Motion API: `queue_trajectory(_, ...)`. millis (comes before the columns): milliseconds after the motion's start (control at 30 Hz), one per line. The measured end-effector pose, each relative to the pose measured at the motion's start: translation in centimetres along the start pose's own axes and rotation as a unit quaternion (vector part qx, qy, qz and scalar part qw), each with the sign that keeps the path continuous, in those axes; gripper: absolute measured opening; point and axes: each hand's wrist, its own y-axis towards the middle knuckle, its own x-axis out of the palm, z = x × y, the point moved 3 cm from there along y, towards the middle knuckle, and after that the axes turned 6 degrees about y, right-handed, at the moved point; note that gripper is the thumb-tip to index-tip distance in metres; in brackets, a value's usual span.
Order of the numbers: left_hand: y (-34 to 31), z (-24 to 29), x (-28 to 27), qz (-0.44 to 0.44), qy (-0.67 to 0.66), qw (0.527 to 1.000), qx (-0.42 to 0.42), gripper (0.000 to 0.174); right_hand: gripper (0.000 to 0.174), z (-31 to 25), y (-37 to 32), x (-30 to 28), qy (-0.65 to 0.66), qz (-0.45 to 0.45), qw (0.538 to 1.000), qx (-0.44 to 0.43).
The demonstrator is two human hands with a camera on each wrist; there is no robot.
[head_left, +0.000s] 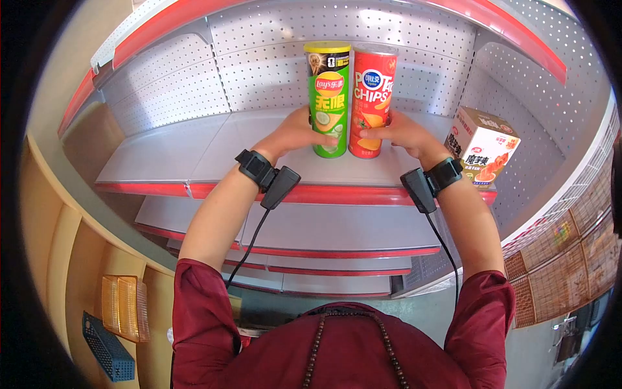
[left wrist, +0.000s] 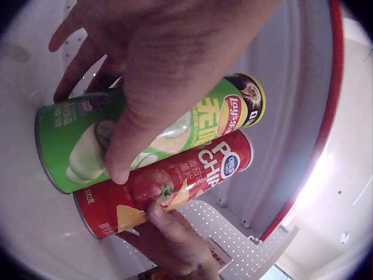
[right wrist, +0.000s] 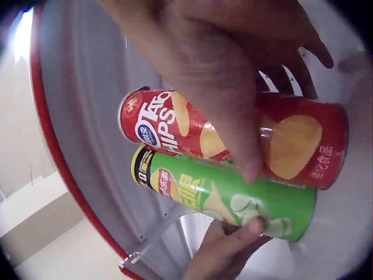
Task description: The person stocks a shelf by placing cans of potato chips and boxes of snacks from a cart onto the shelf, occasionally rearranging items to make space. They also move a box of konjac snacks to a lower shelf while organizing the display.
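Two chip cans stand upright side by side on the top shelf board. The green can (head_left: 330, 104) with a yellow lid is on the left, and the left hand (head_left: 291, 135) curves around its lower part, thumb across the front. Close at its right stands the red can (head_left: 372, 104); around its lower part lies the right hand (head_left: 408, 135), thumb on the front. In the left wrist view, the left thumb presses the green can (left wrist: 76, 146). The right wrist view has the right hand (right wrist: 227, 87) over the red can (right wrist: 297, 140).
A white and brown box (head_left: 483, 146) stands at the shelf's right end. Red-edged shelves (head_left: 337, 227) lie below, and a red-edged ledge (head_left: 518, 32) arches above. At lower left are an amber basket (head_left: 125, 308) and a dark blue basket (head_left: 107, 347). Perforated panels (head_left: 272, 71) close the back.
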Motion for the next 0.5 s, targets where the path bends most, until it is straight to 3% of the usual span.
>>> queue_trajectory(100,0.0,-0.1,0.0,0.005,0.003,1.000,0.008,0.065,0.058,1.9,1.7,-0.5,0.030,-0.007,0.999,-0.041)
queue_trajectory(500,0.4,-0.9,0.0,0.008,0.012,1.000,0.008,0.067,0.053,1.7,1.3,-0.9,0.006,-0.010,0.999,-0.036)
